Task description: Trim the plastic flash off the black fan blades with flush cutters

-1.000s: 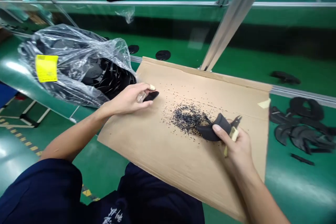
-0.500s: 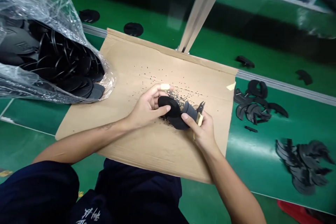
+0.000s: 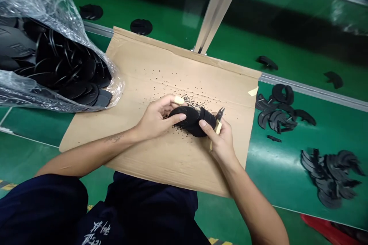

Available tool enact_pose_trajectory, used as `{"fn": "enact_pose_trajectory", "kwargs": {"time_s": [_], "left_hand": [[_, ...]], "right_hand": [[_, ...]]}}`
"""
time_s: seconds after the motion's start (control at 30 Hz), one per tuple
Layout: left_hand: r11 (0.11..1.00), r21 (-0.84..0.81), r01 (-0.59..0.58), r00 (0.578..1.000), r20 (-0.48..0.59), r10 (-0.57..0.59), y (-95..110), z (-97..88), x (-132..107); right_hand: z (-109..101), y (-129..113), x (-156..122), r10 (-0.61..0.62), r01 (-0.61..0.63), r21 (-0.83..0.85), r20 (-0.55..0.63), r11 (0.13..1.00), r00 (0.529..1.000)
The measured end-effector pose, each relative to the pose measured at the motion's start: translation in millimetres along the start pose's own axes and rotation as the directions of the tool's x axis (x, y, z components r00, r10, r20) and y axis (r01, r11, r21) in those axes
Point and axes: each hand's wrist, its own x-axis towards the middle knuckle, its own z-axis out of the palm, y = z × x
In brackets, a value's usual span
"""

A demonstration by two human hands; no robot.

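My left hand (image 3: pixel 161 116) is closed on the left end of a rounded black plastic part (image 3: pixel 186 118), thumb on top, with a pale yellow wrap round one fingertip. My right hand (image 3: pixel 220 136) grips the part's right end between thumb and fingers. Tucked in that same hand is a pair of nippers (image 3: pixel 220 114), dark jaws pointing up and away, with pale yellow on the handles. Whether the held part is one piece or several joined ones I cannot tell. Beneath it, small black scraps (image 3: pixel 186 97) lie scattered over a cardboard sheet (image 3: pixel 161 160).
A clear plastic bag (image 3: pixel 112 69) full of black oval parts lies open at the left. Curved black pieces (image 3: pixel 278 113) and a second heap (image 3: pixel 330 178) rest on the green table (image 3: pixel 267 180) at right. A metal post (image 3: pixel 214 11) stands behind the cardboard.
The black part has been turned and tilted between both hands, so its grey right-hand face now looks darker. The left hand has shifted slightly left. The camera view has moved a little.
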Motion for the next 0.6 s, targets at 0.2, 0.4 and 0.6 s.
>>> {"fn": "enact_pose_trajectory", "kwargs": {"time_s": [0.2,0.4,0.6], "left_hand": [[0.995,0.098,0.036,0.998,-0.062,-0.030,-0.1,6.4,-5.3],[0.990,0.136,-0.041,0.992,-0.115,0.057,1.3,7.5,-6.6],[0.956,0.287,-0.053,0.997,-0.045,0.068,-0.6,7.8,-7.7]], "right_hand": [[0.4,1.3,-1.6,0.033,-0.033,0.009,0.052,0.999,0.998],[4.0,0.1,-4.5,0.039,-0.042,0.053,0.069,0.998,0.997],[4.5,-2.9,-6.0,0.035,-0.032,-0.030,0.089,0.999,0.995]]}}
